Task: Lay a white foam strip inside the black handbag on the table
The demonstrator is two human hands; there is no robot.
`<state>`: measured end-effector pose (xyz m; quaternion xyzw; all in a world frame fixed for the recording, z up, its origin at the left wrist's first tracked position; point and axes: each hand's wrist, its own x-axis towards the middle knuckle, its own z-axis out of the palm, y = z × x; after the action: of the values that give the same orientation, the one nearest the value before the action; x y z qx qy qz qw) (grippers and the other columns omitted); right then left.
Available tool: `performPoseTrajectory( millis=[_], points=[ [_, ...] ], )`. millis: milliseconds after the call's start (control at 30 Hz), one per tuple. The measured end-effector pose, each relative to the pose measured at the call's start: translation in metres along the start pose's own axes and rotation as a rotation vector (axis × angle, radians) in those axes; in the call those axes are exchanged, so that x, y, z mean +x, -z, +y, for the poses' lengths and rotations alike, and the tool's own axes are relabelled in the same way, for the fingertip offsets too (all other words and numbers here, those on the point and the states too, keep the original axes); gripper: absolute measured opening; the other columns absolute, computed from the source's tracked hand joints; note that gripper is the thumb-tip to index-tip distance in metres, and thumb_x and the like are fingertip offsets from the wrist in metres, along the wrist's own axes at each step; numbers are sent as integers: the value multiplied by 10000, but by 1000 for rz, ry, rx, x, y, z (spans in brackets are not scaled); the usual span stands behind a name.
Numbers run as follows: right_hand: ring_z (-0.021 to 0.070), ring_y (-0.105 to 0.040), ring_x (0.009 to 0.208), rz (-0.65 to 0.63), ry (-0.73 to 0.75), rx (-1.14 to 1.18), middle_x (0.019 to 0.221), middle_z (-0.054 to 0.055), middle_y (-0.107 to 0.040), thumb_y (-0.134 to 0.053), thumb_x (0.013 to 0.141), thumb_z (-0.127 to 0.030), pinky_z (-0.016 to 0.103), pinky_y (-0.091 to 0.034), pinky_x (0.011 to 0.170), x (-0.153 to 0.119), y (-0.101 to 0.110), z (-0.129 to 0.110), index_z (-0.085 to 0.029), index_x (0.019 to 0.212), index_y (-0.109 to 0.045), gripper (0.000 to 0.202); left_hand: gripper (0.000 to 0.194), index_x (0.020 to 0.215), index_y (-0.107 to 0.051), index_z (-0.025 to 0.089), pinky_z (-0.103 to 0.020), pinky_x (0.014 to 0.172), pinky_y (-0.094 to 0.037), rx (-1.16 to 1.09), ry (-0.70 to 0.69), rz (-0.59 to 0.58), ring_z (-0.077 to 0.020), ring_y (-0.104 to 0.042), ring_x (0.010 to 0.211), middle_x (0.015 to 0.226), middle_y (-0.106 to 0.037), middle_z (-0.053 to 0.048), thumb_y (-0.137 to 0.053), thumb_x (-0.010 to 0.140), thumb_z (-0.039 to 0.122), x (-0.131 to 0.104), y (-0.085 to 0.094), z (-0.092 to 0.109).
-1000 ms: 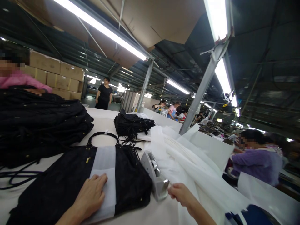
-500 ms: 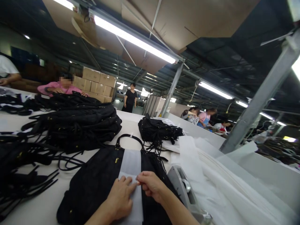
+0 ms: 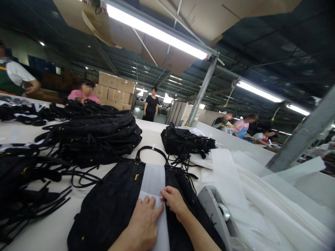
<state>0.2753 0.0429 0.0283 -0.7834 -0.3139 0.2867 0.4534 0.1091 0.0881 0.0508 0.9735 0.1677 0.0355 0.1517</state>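
Note:
A large black bag (image 3: 104, 205) lies flat in front of me, its handle (image 3: 152, 147) pointing away. A strip of white translucent sheet (image 3: 154, 177) runs down its middle, with an overlapping edge across it. My left hand (image 3: 145, 218) rests on this strip, fingers spread and pressing it down. Just right of it, my right hand (image 3: 173, 201) is closed, thumb and fingertips pinched together at the strip's right edge. Whatever lies between those fingertips is too small to make out.
Stacked black bags (image 3: 96, 136) are at the left, and a smaller pile (image 3: 185, 139) stands beyond the handle. A grey tape dispenser (image 3: 216, 209) and white sheets (image 3: 261, 202) lie at the right. Across the table, a person in pink (image 3: 85, 93) handles bags.
The view has shifted, so the bag and hands appear slightly farther right. My left hand stays on the strip and my right hand remains pinched at its edge.

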Motion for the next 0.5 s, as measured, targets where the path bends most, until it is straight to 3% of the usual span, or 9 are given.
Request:
performPoseTrajectory(
  millis=[167, 300, 500],
  points=[
    [132, -542, 610, 85, 200, -175, 647, -6, -616, -492, 817, -269, 241, -418, 614, 2, 2, 4, -194, 669, -552, 176, 557, 1283, -551, 237, -566, 1011, -339, 21, -2, 13, -358, -456, 1176, 1294, -514, -139, -492, 729, 214, 2, -1, 0],
    [196, -582, 872, 210, 325, -351, 864, 40, -592, -542, 806, -229, 285, -422, 831, 0, 4, 5, -214, 691, -572, 120, 569, 1312, -540, 229, -584, 1009, -341, 33, 4, -31, -373, -456, 1185, 1302, -512, -161, -492, 745, 239, 1, 3, 3],
    [225, -580, 808, 339, 222, -473, 805, 35, -553, -547, 848, -242, 320, -418, 757, 19, 5, 11, -226, 829, -478, 73, 632, 1358, -516, 223, -580, 1019, -342, 39, 6, -44, -375, -461, 1194, 1316, -514, -168, -505, 725, 230, 0, 6, 5]
  ],
)
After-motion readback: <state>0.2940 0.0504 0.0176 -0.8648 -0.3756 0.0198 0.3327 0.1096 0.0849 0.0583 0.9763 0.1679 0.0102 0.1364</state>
